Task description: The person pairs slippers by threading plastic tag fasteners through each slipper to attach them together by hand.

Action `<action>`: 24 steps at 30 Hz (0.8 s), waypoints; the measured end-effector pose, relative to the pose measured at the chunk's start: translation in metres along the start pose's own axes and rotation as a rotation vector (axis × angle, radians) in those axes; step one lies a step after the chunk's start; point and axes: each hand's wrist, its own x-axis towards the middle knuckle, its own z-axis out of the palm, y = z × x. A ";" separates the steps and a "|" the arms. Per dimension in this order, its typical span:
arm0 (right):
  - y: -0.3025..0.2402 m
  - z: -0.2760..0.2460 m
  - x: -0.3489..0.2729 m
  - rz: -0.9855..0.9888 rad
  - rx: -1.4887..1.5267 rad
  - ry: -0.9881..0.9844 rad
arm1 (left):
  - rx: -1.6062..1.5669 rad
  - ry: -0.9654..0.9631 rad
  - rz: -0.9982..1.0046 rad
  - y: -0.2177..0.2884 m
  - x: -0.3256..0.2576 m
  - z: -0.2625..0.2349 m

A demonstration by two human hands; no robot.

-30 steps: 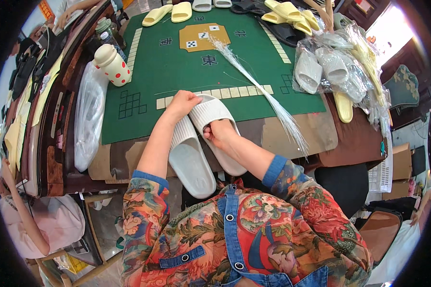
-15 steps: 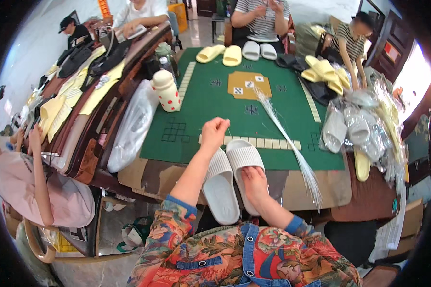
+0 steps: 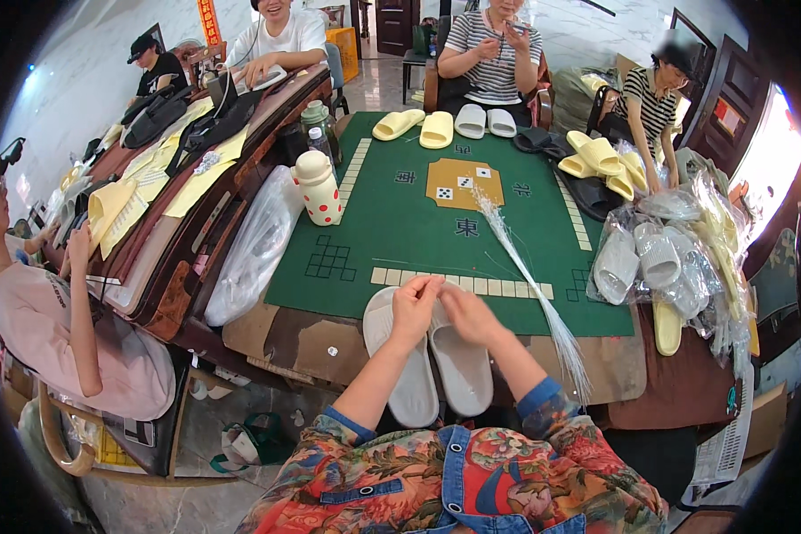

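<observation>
A pair of light grey slippers lies at the table's near edge: the left slipper [image 3: 404, 383] and the right slipper [image 3: 465, 378], toes pointing away from me. Over their ribbed straps, my left hand [image 3: 414, 311] is closed in a pinch; whatever sits between its fingertips is too thin to make out. Close beside it, above the right slipper's strap, is my right hand [image 3: 468, 315], its fingers partly hidden and smeared by motion. A bundle of thin whitish strands [image 3: 534, 276] rests on the green mat [image 3: 374, 240] to the right.
A dotted flask [image 3: 317, 189] and a bagged item [image 3: 256, 236] stand at left. Yellow slippers [image 3: 436, 130] and grey slippers [image 3: 485, 122] line the far edge. Plastic-wrapped slippers [image 3: 659, 254] pile up at right. Several people sit around, one in pink [image 3: 80, 347] at left.
My left hand has come down and nearer from above the mat, with fingers still pinched. My right hand has left the right slipper's inside and moved up beside the left hand.
</observation>
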 end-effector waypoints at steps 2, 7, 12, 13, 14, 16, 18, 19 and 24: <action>-0.005 0.016 -0.017 -0.181 -0.343 0.106 | -0.008 -0.029 -0.017 -0.011 0.003 -0.013; -0.011 0.016 -0.022 -0.246 -0.125 0.359 | -0.213 -0.062 -0.239 0.005 0.006 -0.013; -0.023 0.018 -0.007 -0.113 0.262 0.247 | -0.306 -0.143 -0.297 0.006 0.004 -0.008; -0.024 0.019 -0.006 -0.132 0.177 0.303 | -0.282 -0.118 -0.258 0.003 0.004 -0.008; -0.022 0.019 -0.001 -0.145 0.177 0.335 | -0.258 -0.094 -0.220 0.000 0.004 -0.009; -0.022 0.022 0.000 -0.094 0.243 0.389 | -0.187 -0.094 -0.216 0.001 0.004 -0.009; -0.023 0.023 -0.003 -0.083 0.288 0.410 | -0.081 -0.098 -0.196 0.000 0.003 -0.013; -0.020 0.025 0.001 -0.117 0.378 0.440 | -0.097 -0.103 -0.209 -0.001 0.003 -0.015; -0.019 0.022 0.003 -0.211 0.351 0.533 | -0.145 -0.165 -0.210 -0.018 0.005 -0.022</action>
